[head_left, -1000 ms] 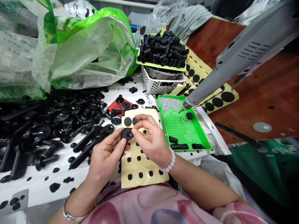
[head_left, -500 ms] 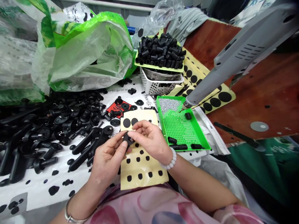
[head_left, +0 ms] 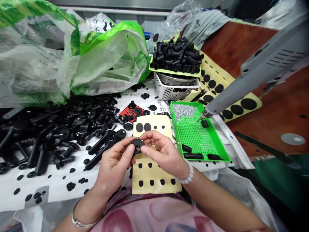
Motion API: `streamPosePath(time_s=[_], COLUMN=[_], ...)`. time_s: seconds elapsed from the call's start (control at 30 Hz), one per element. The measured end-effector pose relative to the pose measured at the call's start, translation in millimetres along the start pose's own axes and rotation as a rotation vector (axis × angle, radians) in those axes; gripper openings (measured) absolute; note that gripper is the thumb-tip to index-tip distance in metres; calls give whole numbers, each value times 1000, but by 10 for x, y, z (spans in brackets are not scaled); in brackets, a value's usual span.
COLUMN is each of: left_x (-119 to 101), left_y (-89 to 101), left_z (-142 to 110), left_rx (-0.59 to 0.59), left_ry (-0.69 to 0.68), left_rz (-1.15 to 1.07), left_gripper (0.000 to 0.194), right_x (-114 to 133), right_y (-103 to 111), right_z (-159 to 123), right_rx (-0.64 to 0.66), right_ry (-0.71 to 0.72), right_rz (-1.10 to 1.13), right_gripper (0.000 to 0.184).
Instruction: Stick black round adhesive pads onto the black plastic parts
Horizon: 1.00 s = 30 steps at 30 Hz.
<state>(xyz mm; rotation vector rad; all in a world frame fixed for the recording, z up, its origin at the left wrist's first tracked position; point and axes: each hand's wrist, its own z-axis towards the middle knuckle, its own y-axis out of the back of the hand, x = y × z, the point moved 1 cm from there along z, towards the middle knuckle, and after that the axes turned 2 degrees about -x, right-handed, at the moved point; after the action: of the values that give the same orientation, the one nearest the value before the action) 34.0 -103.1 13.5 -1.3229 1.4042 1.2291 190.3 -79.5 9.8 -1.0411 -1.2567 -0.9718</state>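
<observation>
Black moulded plastic knob, quantity 1, pinched between thumb and fingertips of both the left hand and right hand, directly above a yellow backing sheet. Sheet still carries 2 large black adhesive discs and at least 6 small black pads. Heap of black plastic handles lies left; green perforated tray lies right.

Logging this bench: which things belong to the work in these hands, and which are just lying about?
In the work: left hand, right hand, round black plastic part, yellow backing sheet with black adhesive dots.

Lying about: green-and-clear plastic sack, heap of black plastic handles, white plastic basket.
</observation>
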Motion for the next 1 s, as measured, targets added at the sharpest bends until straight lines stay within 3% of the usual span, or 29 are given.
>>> streamPosePath(time_s=[0.1, 0.2, 0.27, 0.33, 0.4, 0.5, 0.7, 0.87, 1.0], left_x=[-46, -25, 54, 153, 209, 175, 45, 75, 125], left_y=[219, 520, 671, 758, 774, 700, 557, 586, 656], left_z=[-65, -44, 31, 119, 185, 240, 327, 380, 378], left_rx=[-140, -362, -270, -121, -39, 2, 28, 11, -2], left_ry=[-104, -332, -431, -425, -402, -412, -404, -387, -375], left_rz=[173, 576, 872, 1094, 1251, 1406, 1555, 1434, 1273], left_gripper=[40, 41, 52, 75, 91, 96, 93, 88, 90], right_x=[-24, -91, -146, -192, -221, -239, -280, -253, -187], right_y=[10, 24, 18, -3, -32, -85, -159, -102, -27], right_z=[-42, -64, -69, -74, -81, -97, -120, -74, 100], right_rx=[46, 6, -8, -13, -8, 24, 121, 158, 98], right_ry=[14, -14, -30, -25, 13, 118, 272, 287, 227], right_rz=[-50, -115, -128, -152, -205, -331, -551, -577, -606], right_gripper=[22, 19, 17, 15, 13, 11, 11, 13, 17])
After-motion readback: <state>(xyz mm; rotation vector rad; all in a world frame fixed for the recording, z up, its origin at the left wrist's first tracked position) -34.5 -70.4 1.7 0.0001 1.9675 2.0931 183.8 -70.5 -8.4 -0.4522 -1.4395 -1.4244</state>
